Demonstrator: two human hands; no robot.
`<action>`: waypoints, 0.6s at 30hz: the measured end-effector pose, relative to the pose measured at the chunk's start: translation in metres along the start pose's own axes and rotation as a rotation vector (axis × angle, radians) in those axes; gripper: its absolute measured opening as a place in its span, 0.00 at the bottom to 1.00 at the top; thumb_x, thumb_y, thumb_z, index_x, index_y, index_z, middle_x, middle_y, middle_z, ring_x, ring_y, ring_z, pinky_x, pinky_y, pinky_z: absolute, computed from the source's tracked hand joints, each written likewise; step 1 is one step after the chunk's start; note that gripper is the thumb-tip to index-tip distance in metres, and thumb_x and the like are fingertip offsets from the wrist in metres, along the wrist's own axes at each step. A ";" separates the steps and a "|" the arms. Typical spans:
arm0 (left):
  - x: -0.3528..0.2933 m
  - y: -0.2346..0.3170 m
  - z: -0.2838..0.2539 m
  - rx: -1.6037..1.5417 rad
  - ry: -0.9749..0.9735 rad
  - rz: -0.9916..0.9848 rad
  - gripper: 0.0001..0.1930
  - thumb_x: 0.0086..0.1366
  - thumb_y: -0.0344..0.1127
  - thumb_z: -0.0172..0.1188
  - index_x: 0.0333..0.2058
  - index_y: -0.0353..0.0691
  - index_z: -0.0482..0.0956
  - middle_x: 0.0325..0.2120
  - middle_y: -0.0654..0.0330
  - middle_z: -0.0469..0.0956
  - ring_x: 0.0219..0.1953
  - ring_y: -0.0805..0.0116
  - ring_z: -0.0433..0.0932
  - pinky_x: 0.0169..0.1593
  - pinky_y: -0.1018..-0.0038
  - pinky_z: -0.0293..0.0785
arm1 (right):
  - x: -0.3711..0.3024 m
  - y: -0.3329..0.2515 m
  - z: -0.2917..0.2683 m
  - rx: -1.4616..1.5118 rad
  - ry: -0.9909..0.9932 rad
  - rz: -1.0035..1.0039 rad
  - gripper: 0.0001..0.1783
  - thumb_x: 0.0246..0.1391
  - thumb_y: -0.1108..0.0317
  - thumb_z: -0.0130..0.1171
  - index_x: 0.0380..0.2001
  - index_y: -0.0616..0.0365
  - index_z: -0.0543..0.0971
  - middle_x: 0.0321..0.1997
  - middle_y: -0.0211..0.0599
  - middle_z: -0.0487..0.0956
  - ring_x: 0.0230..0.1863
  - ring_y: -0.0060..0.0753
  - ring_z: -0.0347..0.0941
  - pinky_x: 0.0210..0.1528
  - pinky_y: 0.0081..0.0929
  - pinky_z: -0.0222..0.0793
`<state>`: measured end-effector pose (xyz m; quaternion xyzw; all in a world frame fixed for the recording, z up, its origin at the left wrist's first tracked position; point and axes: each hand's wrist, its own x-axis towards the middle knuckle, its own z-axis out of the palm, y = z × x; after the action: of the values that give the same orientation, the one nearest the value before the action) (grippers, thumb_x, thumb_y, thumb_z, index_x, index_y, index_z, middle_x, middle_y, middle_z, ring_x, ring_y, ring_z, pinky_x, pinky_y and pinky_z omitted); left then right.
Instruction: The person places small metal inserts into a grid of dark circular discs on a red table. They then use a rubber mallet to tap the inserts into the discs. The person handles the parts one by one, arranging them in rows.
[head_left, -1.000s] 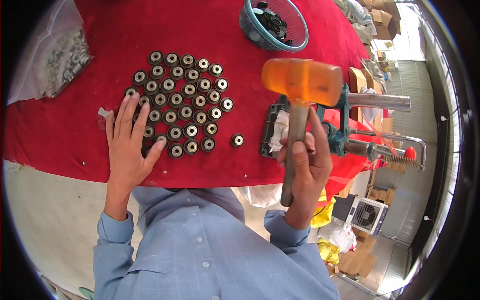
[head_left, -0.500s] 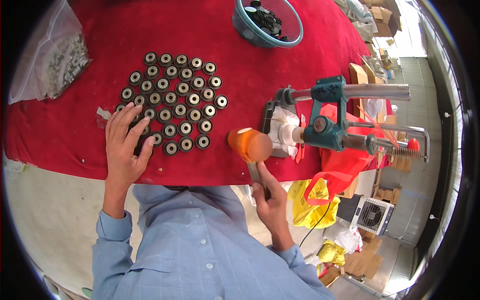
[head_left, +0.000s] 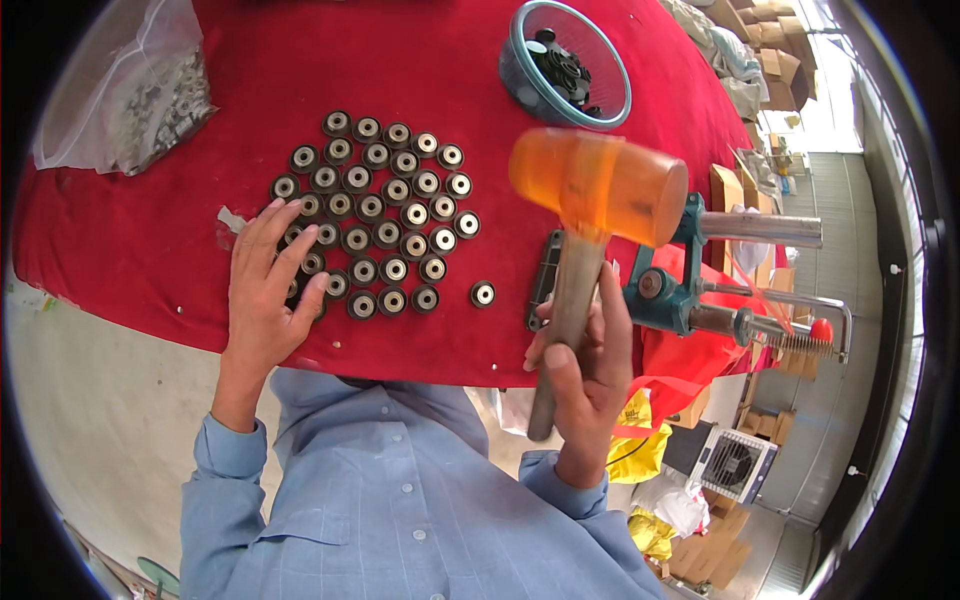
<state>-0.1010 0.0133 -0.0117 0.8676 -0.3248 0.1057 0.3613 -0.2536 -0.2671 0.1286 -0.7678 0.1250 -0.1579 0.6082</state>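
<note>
My right hand point(head_left: 590, 375) is closed around the handle of a mallet point(head_left: 575, 285). The mallet's translucent orange head is raised over the red cloth and hides part of the green press point(head_left: 665, 290). At the near left edge of a cluster of black-rimmed rollers with metal bearing centres point(head_left: 387, 235), my left hand point(head_left: 268, 285) lies with its fingers apart, covering some of them. One more roller point(head_left: 482, 293) sits alone to the right of the cluster, below and left of the mallet head.
A blue-rimmed plastic bowl point(head_left: 512, 60) of black parts stands at the far side. Far left lies a clear bag point(head_left: 165, 105) of small metal pieces. A red bag point(head_left: 690, 345) hangs by the press; cardboard boxes point(head_left: 725, 190) and a fan unit point(head_left: 733, 463) are beyond the table at right.
The mallet has gone up and to the right in my right hand, uncovering the lone roller. My left hand stays at the cluster. The whole view has shifted a little.
</note>
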 end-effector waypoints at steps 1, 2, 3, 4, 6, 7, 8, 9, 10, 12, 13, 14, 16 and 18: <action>0.001 0.001 -0.001 0.026 -0.025 -0.031 0.31 0.65 0.35 0.67 0.67 0.38 0.76 0.73 0.48 0.67 0.76 0.43 0.63 0.77 0.47 0.58 | 0.001 0.015 0.003 -0.031 -0.014 -0.033 0.39 0.68 0.78 0.58 0.80 0.60 0.62 0.49 0.41 0.82 0.38 0.19 0.77 0.40 0.21 0.76; 0.002 0.005 -0.002 0.052 -0.051 -0.062 0.34 0.66 0.37 0.66 0.70 0.38 0.72 0.75 0.48 0.64 0.78 0.44 0.61 0.78 0.47 0.56 | 0.003 0.025 0.003 -0.122 -0.035 -0.001 0.38 0.68 0.79 0.58 0.79 0.60 0.64 0.48 0.40 0.83 0.36 0.19 0.76 0.40 0.21 0.76; 0.002 0.008 -0.001 0.074 -0.079 -0.103 0.36 0.68 0.39 0.65 0.73 0.38 0.68 0.77 0.48 0.61 0.80 0.44 0.58 0.79 0.46 0.53 | 0.006 0.032 0.003 -0.216 -0.063 0.038 0.37 0.68 0.79 0.57 0.79 0.61 0.65 0.47 0.40 0.83 0.35 0.19 0.76 0.39 0.21 0.76; 0.002 0.009 0.000 0.117 -0.121 -0.115 0.38 0.69 0.42 0.63 0.75 0.37 0.65 0.78 0.48 0.59 0.81 0.45 0.56 0.80 0.46 0.51 | 0.010 0.033 0.006 -0.310 -0.089 0.075 0.36 0.68 0.79 0.57 0.78 0.61 0.66 0.47 0.40 0.84 0.34 0.19 0.76 0.39 0.21 0.76; 0.003 0.008 0.002 0.208 -0.209 -0.138 0.42 0.72 0.48 0.60 0.78 0.36 0.58 0.81 0.48 0.54 0.83 0.48 0.51 0.81 0.45 0.46 | 0.015 0.032 0.013 -0.317 -0.079 0.137 0.34 0.68 0.80 0.57 0.76 0.61 0.69 0.45 0.40 0.85 0.32 0.20 0.75 0.38 0.23 0.76; 0.001 0.009 0.001 0.259 -0.220 -0.130 0.43 0.73 0.52 0.58 0.78 0.34 0.57 0.81 0.48 0.54 0.83 0.50 0.50 0.82 0.45 0.43 | 0.017 0.033 0.017 -0.329 -0.071 0.117 0.34 0.68 0.80 0.57 0.76 0.61 0.69 0.45 0.40 0.85 0.33 0.22 0.76 0.39 0.24 0.76; 0.001 0.009 0.001 0.268 -0.228 -0.139 0.43 0.73 0.52 0.58 0.78 0.34 0.57 0.81 0.48 0.54 0.83 0.50 0.50 0.82 0.45 0.42 | 0.018 0.034 0.019 -0.342 -0.062 0.097 0.34 0.68 0.80 0.57 0.77 0.61 0.69 0.45 0.40 0.84 0.33 0.23 0.76 0.39 0.26 0.77; 0.002 0.010 0.001 0.270 -0.237 -0.144 0.43 0.73 0.52 0.58 0.78 0.35 0.57 0.81 0.48 0.54 0.83 0.50 0.50 0.82 0.45 0.42 | 0.018 0.043 0.019 -0.403 -0.077 0.050 0.34 0.68 0.80 0.57 0.77 0.60 0.69 0.44 0.39 0.84 0.34 0.23 0.76 0.39 0.25 0.76; 0.003 0.010 0.000 0.274 -0.244 -0.143 0.43 0.73 0.52 0.58 0.78 0.35 0.57 0.81 0.48 0.54 0.83 0.49 0.50 0.82 0.44 0.42 | 0.018 0.053 0.018 -0.460 -0.088 0.000 0.34 0.69 0.79 0.56 0.77 0.59 0.69 0.44 0.38 0.84 0.34 0.23 0.76 0.40 0.25 0.76; 0.001 0.011 -0.001 0.272 -0.253 -0.148 0.43 0.74 0.52 0.58 0.79 0.35 0.57 0.80 0.47 0.54 0.83 0.48 0.50 0.81 0.44 0.42 | 0.020 0.067 0.023 -0.519 -0.142 0.001 0.33 0.71 0.78 0.55 0.77 0.57 0.69 0.44 0.34 0.84 0.33 0.17 0.73 0.36 0.19 0.73; 0.002 0.010 -0.001 0.270 -0.255 -0.153 0.43 0.74 0.52 0.58 0.79 0.35 0.57 0.80 0.47 0.54 0.83 0.48 0.50 0.81 0.44 0.42 | 0.020 0.069 0.026 -0.535 -0.147 0.025 0.32 0.72 0.78 0.55 0.77 0.56 0.70 0.44 0.32 0.84 0.32 0.15 0.72 0.34 0.17 0.72; 0.005 0.010 0.000 0.254 -0.250 -0.155 0.43 0.74 0.52 0.58 0.79 0.35 0.57 0.80 0.47 0.54 0.83 0.48 0.50 0.81 0.44 0.42 | 0.024 0.064 0.025 -0.508 -0.132 0.078 0.33 0.70 0.79 0.55 0.77 0.58 0.69 0.45 0.34 0.84 0.33 0.18 0.73 0.38 0.19 0.73; 0.005 0.010 0.000 0.227 -0.252 -0.165 0.43 0.74 0.52 0.58 0.79 0.35 0.57 0.80 0.47 0.54 0.83 0.47 0.50 0.81 0.43 0.42 | 0.029 0.048 0.025 -0.446 -0.107 0.194 0.35 0.68 0.82 0.57 0.77 0.61 0.69 0.46 0.38 0.84 0.34 0.24 0.74 0.44 0.25 0.76; 0.004 0.008 -0.001 0.222 -0.240 -0.156 0.43 0.73 0.52 0.58 0.78 0.35 0.57 0.80 0.47 0.54 0.83 0.47 0.50 0.81 0.43 0.42 | 0.034 0.032 0.033 -0.326 -0.039 0.180 0.33 0.69 0.81 0.56 0.76 0.64 0.68 0.53 0.40 0.85 0.39 0.23 0.76 0.45 0.24 0.76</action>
<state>-0.1028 0.0084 -0.0050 0.9312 -0.2835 0.0083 0.2291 -0.2089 -0.2578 0.0935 -0.8447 0.2054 -0.0658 0.4899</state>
